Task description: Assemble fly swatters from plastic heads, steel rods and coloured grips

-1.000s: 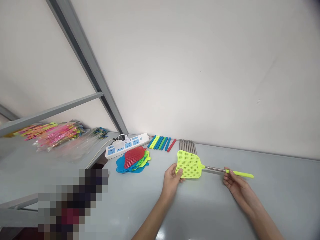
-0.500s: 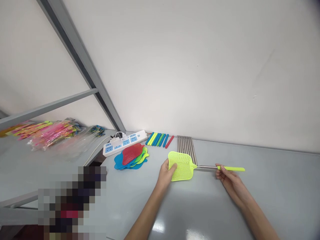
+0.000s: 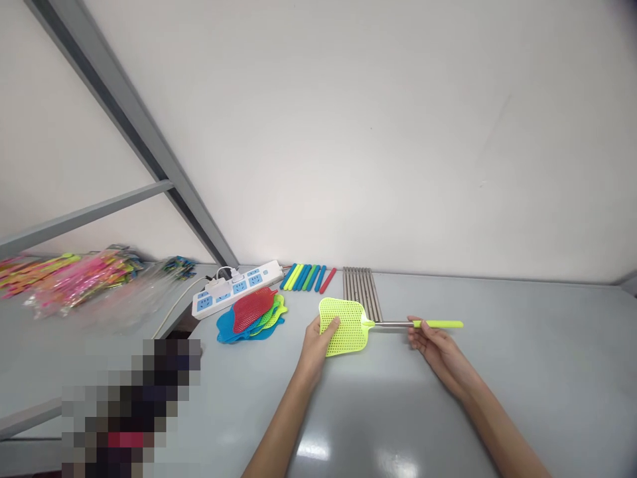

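Note:
A yellow-green fly swatter (image 3: 351, 335) is held level above the grey table, its mesh head to the left and its handle to the right. My left hand (image 3: 317, 342) pinches the left edge of the mesh, thumb on top. My right hand (image 3: 432, 342) grips the swatter where the metal rod meets the yellow-green grip; some of its fingers are hidden underneath. Just behind the swatter lies a row of metal rods (image 3: 361, 285). Left of those, coloured handle grips (image 3: 303, 277) in blue, yellow, green and red lie side by side.
A pile of loose swatter heads (image 3: 253, 312) lies to the left, beside a white power strip (image 3: 239, 289) with plugs in it. Bagged colourful items (image 3: 89, 279) rest farther left, beyond a grey metal frame (image 3: 149, 149). A blurred-out patch covers the lower left.
The whole scene has shifted slightly left in view as the camera turned. Both hands keep the same hold on the fly swatter.

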The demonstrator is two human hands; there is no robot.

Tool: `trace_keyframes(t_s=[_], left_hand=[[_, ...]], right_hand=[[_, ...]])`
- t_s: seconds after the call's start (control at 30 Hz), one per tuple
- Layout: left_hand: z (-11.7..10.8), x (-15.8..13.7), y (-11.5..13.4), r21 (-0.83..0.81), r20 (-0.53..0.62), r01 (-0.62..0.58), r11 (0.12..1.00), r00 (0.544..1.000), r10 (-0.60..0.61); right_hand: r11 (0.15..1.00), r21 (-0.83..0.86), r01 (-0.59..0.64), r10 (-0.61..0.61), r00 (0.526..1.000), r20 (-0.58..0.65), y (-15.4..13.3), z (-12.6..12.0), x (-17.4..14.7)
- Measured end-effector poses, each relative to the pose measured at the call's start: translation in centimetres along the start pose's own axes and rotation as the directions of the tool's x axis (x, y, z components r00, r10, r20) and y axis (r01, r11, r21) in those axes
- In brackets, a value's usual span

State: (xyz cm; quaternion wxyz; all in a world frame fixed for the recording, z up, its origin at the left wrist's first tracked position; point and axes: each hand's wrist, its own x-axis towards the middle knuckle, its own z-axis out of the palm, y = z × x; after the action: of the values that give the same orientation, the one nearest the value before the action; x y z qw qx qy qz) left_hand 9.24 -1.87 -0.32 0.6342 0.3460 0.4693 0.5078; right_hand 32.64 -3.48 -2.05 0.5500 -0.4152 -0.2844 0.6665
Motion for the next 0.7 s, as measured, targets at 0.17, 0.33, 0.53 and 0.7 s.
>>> trace_keyframes(t_s=[0.17,0.33,0.53,0.7], left_hand=[[-0.04,0.16,0.0,0.003,-0.017,0.011,1.0,1.0,-0.011],[-0.38,0.44,-0.17,0.014,0.004,0.052,0.999,0.999,-0.052],[-0.27,0.29,-0.4,0.045,0.004,0.122,0.991,0.992,-0.122],[0.37,0.01,0.15,0.04,-0.011,0.153,0.987,0.988,-0.152]], right_hand=[[0.999,0.03,0.016,-0.017,0.999,0.034,0.25,0.15,0.05],[1.0,0.023,0.011,-0.01,1.0,-0.004,0.15,0.29,0.2],[1.0,0.018,0.017,-0.017,1.0,-0.024,-0.05,0.19,0.16],[1.0,0.016,0.016,-0.015,1.0,-0.016,-0.06,0.35,0.07]])
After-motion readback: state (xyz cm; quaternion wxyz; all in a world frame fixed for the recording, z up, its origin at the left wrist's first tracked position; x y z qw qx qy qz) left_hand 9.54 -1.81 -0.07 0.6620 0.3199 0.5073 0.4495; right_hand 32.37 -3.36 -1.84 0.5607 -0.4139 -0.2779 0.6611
